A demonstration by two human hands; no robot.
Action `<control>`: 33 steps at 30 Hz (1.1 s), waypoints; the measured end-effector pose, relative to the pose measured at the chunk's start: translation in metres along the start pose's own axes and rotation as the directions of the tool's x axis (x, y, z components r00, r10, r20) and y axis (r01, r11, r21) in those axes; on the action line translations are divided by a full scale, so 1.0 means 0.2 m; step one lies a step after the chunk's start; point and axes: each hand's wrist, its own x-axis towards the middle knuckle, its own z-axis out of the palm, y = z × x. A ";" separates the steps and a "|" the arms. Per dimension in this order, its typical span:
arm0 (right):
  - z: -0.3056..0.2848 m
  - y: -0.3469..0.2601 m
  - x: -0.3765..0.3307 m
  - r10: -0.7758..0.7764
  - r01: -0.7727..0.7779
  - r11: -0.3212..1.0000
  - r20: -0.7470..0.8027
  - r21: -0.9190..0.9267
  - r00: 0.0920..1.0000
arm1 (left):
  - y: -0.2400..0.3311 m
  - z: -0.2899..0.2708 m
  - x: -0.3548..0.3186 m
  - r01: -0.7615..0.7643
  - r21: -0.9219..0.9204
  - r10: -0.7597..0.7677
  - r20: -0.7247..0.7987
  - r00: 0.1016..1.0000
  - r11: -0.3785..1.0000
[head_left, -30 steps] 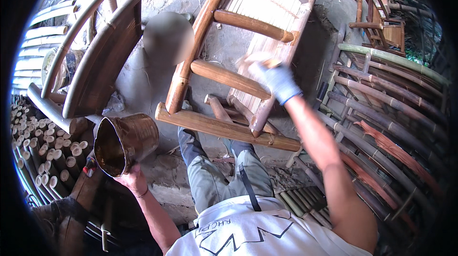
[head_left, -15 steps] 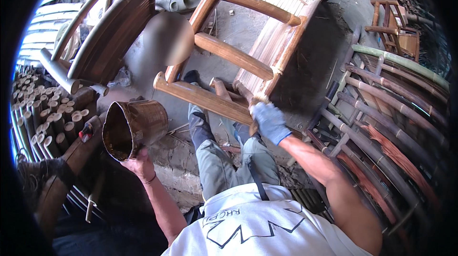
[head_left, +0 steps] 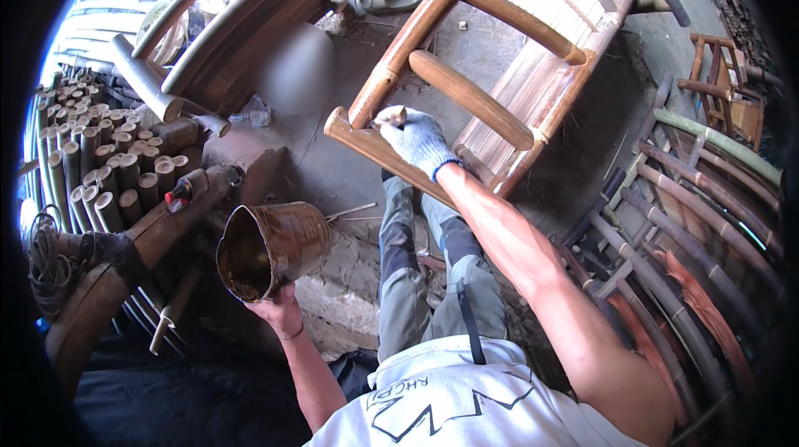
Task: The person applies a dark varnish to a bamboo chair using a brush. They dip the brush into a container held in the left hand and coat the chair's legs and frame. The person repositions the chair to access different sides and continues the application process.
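My left hand (head_left: 279,311), bare, grips the underside of a rusty metal can (head_left: 291,240) near its rim. The can is tipped with its mouth to the left, and its inside is stained yellow-brown. My right hand (head_left: 414,139), in a grey-blue knit glove, is closed round a brush (head_left: 391,116) whose wooden end shows past the fingers; its bristles are hidden. That hand lies over the near rail of a glossy bamboo chair (head_left: 474,97), by the joint with its left post. The chair has a slatted surface and several round crossbars.
Another bamboo chair (head_left: 241,39) stands at the upper left, beside bundled bamboo poles (head_left: 116,147). A thick wooden beam (head_left: 116,272) runs down the left. Stacked bamboo frames (head_left: 691,239) crowd the right, with a small chair (head_left: 720,93) behind. A green shoe (head_left: 389,1) lies on the floor.
My right hand has moved up and left along the chair's near rail with the brush. The view has shifted, so the can and chair sit further right in it.
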 end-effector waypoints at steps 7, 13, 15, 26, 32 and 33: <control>-0.02 -0.08 0.05 0.188 -0.040 0.926 -0.365 0.376 0.912 | -0.04 -0.07 0.07 0.017 0.072 -0.018 0.018 1.000 0.997; -0.55 0.13 -0.32 0.172 -0.193 0.981 -0.591 0.027 0.788 | -0.07 0.00 0.08 0.043 0.088 -0.042 -0.007 0.999 0.995; -0.69 0.23 -0.46 0.168 -0.147 0.985 -0.725 0.093 0.668 | -0.07 0.01 0.10 0.003 0.146 -0.007 0.032 0.999 0.989; -0.92 0.44 -0.57 0.391 -0.291 0.916 -0.783 0.277 0.483 | -0.14 0.03 0.03 0.042 0.158 -0.050 0.051 0.997 0.986; -1.17 0.27 -0.33 0.159 -0.484 0.562 -0.486 -0.671 0.859 | -0.16 0.08 0.01 0.076 0.133 -0.080 0.026 0.996 0.988; -1.29 0.29 -0.23 0.227 -0.528 0.484 -0.482 -0.698 0.846 | -0.15 0.10 0.02 0.067 0.113 -0.069 0.016 0.997 0.991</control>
